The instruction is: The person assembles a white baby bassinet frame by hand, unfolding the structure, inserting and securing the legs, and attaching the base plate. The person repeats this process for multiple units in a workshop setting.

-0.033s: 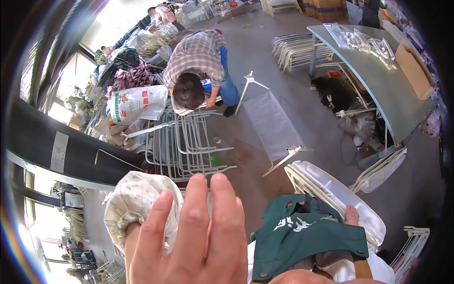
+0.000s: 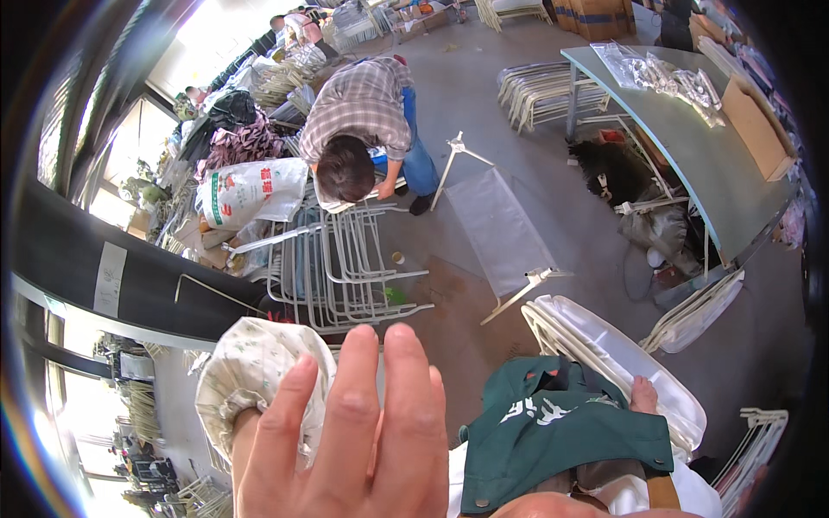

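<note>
My left hand (image 2: pixel 354 432) is raised close in front of me, its fingers stretched upward with small gaps between them. It looks empty, and no thumb shows. A pale cuff with a small leaf print (image 2: pixel 255 371) gathers round its wrist. No right hand can be made out. Below me hangs a dark green apron (image 2: pixel 561 432) with white lettering. Beside it stand cream-framed folding chairs with a white seat (image 2: pixel 604 337). A small patch of bare skin (image 2: pixel 643 394) shows past the apron; I cannot tell which body part it is.
A person in a plaid shirt (image 2: pixel 367 104) bends over stacked metal chair frames (image 2: pixel 345 259). A frame with a clear sheet (image 2: pixel 496 224) lies on the floor. At right is a table (image 2: pixel 734 186) bearing bagged metal parts (image 2: pixel 669 78) and a cardboard box (image 2: pixel 756 129). A white sack (image 2: pixel 250 192) lies left.
My left hand sits very slightly lower in view, its fingers still stretched out. The bending person has hardly moved.
</note>
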Tool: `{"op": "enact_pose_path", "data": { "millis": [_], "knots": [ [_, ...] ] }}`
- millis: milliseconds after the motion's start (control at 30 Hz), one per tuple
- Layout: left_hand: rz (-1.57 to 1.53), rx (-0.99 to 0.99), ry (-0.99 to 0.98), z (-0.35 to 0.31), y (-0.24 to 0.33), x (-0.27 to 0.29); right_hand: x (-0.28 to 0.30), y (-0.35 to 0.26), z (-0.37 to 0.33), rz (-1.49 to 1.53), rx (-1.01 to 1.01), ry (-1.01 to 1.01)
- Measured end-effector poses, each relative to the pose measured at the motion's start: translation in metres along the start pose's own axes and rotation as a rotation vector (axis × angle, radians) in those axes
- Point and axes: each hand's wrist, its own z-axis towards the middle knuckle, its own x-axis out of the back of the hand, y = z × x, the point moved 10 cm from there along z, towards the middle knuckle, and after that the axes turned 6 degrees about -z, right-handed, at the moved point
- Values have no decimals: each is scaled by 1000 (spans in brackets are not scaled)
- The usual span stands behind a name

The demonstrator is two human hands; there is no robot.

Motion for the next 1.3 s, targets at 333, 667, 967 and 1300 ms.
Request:
{"op": "enact_pose_path", "data": {
  "millis": [333,667,967,1300],
  "knots": [
    [-806,595,617,-20,-16,-5,21,-7,-3,-15,-10,-31],
    [-917,366,904,-1,-18,-21,-54,25,19,49,-37,-43],
    [-1411,112,703,221,98,-118,56,-32,43,13,41,-110],
    [-1774,7,710,378,271,-154,168,-95,17,-39,343,-72]
  ]
}}
